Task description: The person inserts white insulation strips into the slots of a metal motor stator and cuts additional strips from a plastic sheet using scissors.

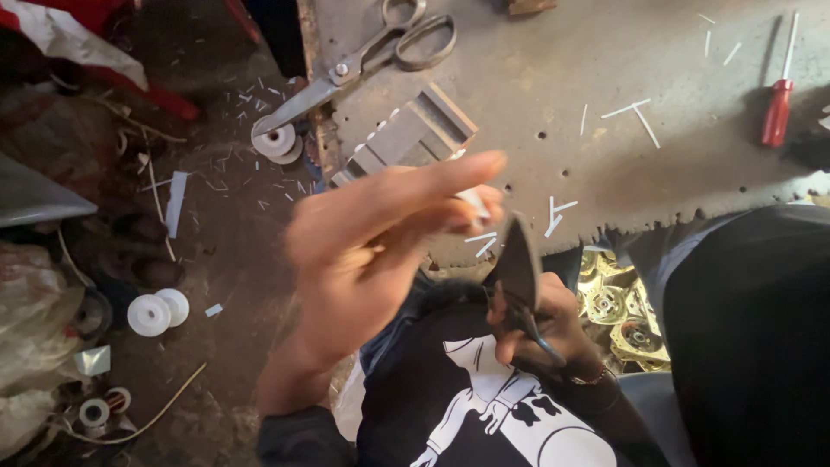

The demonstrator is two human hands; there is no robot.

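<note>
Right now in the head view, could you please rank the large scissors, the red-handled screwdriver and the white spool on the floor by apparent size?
1. Large scissors, plainly the longest.
2. Red-handled screwdriver.
3. White spool, smallest; it lies lower than the bench, so its true size is unsure.

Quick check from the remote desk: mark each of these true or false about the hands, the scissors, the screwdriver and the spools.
1. The right hand grips a pair of dark shears. True.
2. The left hand holds the red screwdriver. False: it lies untouched on the grey worktop, and the left hand pinches a small white strip.
3. Large metal scissors lie on the worktop's edge. True.
4. The white spools sit on the worktop. False: they lie on the floor.
</note>
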